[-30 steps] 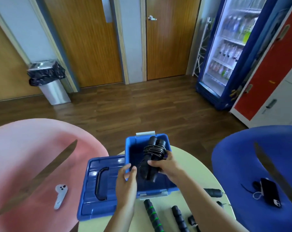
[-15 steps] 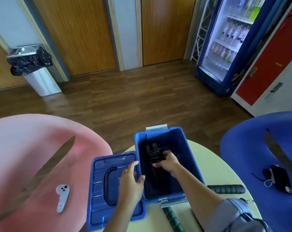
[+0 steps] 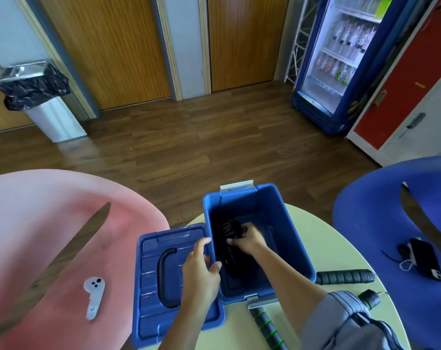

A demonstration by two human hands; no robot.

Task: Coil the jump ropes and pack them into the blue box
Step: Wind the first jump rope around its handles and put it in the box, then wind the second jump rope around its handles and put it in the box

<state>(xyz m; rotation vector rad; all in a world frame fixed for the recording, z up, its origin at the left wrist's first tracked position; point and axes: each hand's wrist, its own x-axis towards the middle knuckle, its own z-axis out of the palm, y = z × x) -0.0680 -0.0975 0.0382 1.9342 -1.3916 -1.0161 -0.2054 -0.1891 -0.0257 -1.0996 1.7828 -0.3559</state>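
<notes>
The blue box (image 3: 291,231) stands open on the round pale table (image 3: 323,241). Inside it lies a coiled black jump rope (image 3: 230,229), its handles bound by the cord. My right hand (image 3: 248,239) reaches down into the box and grips this bundle near the bottom. My left hand (image 3: 200,270) holds the box's left wall, thumb inside the rim. More jump rope handles lie on the table: a black one (image 3: 344,276) right of the box, one with green rings (image 3: 266,327) in front, and another end (image 3: 369,298) by my sleeve.
The blue lid (image 3: 163,281) lies upside down left of the box. A pink chair (image 3: 50,236) at left carries a white controller (image 3: 93,296). A blue chair (image 3: 391,223) at right holds a black phone (image 3: 426,258). Beyond are a bin, doors and a drinks fridge.
My right hand has lowered the coiled rope from above the rim down to the bottom of the box. My left hand stayed on the box's left wall.
</notes>
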